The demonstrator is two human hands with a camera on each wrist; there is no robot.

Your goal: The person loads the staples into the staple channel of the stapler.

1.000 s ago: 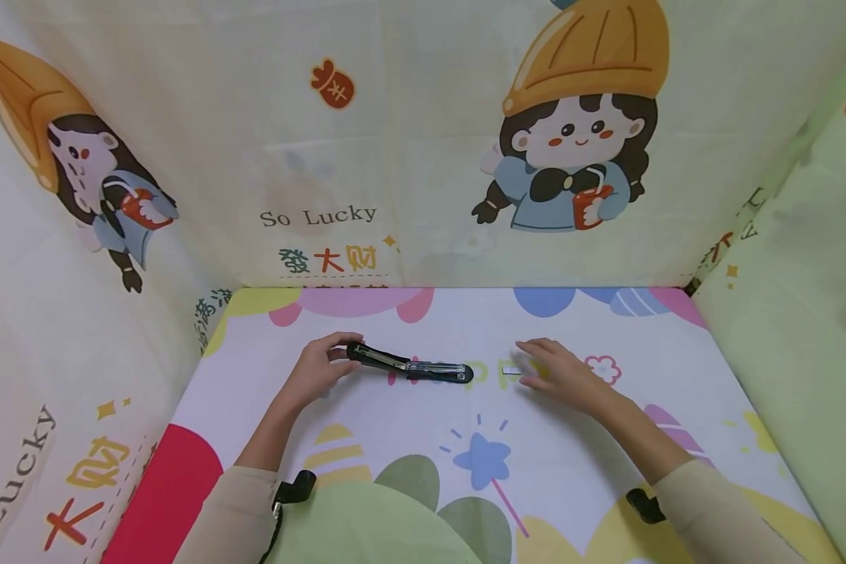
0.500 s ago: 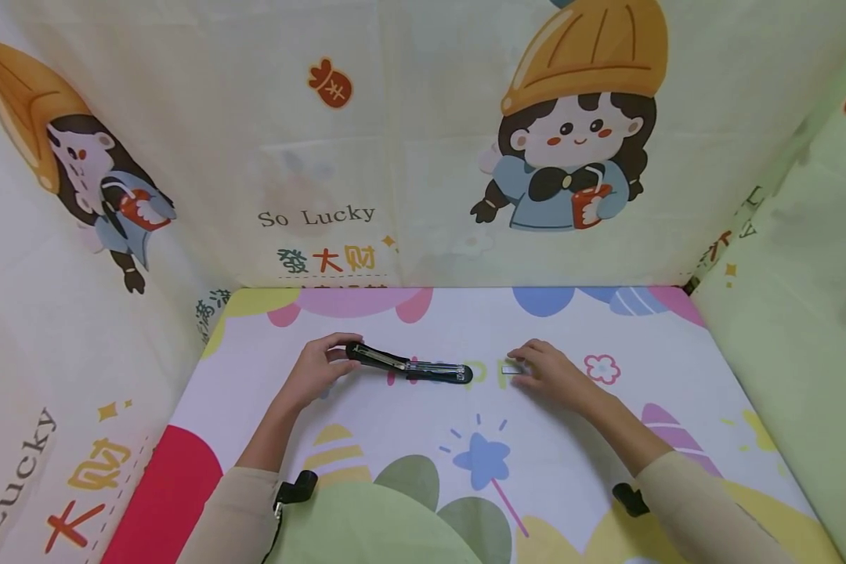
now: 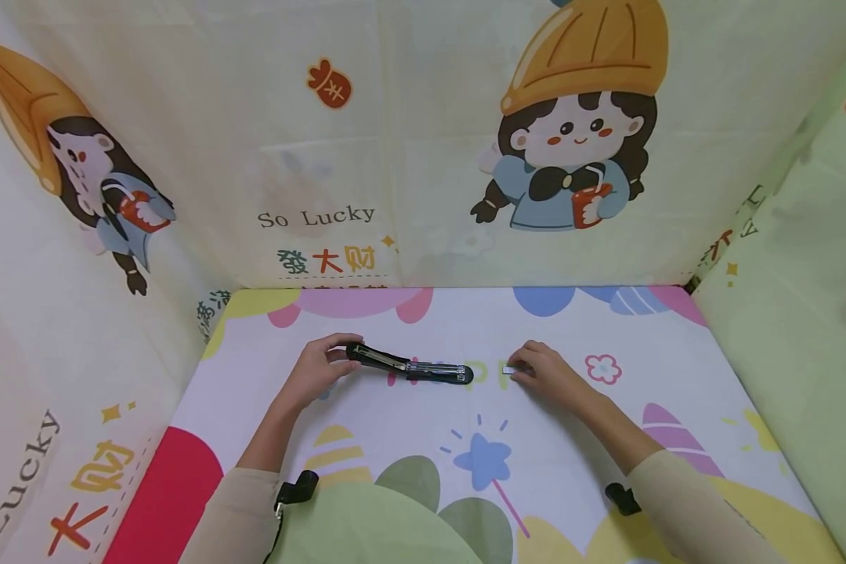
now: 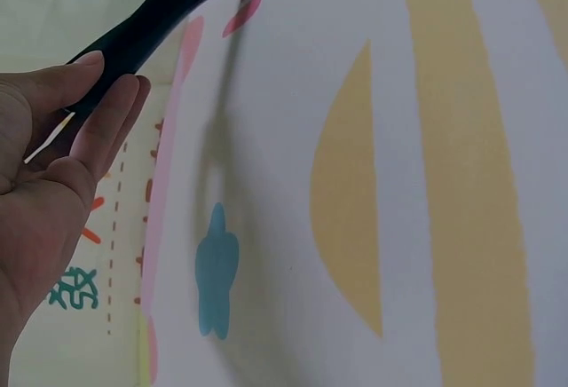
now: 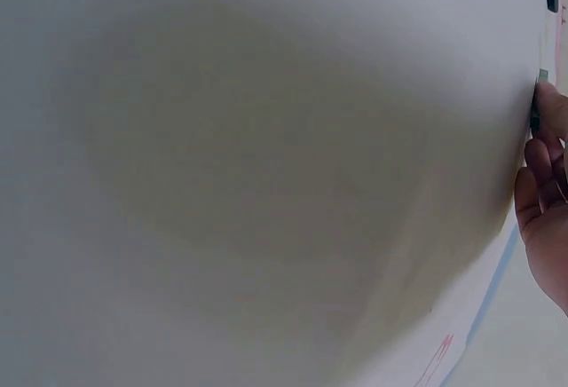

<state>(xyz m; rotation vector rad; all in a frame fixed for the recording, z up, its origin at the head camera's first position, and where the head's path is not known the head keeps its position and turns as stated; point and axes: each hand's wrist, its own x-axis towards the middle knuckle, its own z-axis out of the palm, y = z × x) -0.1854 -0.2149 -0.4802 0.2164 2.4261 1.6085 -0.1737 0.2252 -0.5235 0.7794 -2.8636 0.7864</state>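
A black stapler (image 3: 410, 365) lies opened out flat in the head view, its metal magazine showing along the right half. My left hand (image 3: 316, 368) grips its left end between thumb and fingers. The left wrist view shows that black arm (image 4: 146, 36) pinched at its tip, raised over the tablecloth. To the right, my right hand (image 3: 551, 376) pinches a small silvery strip of staples (image 3: 507, 370) close over the printed letters. Only the strip's end (image 5: 543, 76) shows past the thumb in the right wrist view.
A white tablecloth (image 3: 395, 423) with coloured prints covers the table. Pale printed cloth walls (image 3: 423, 172) stand behind it and on both sides. A black wrist device (image 3: 298, 487) sits by the left sleeve, another (image 3: 622, 499) by the right.
My right hand has moved slightly left and its fingers have closed on the strip of staples, which lay on the cloth before. The left hand and stapler have stayed put.
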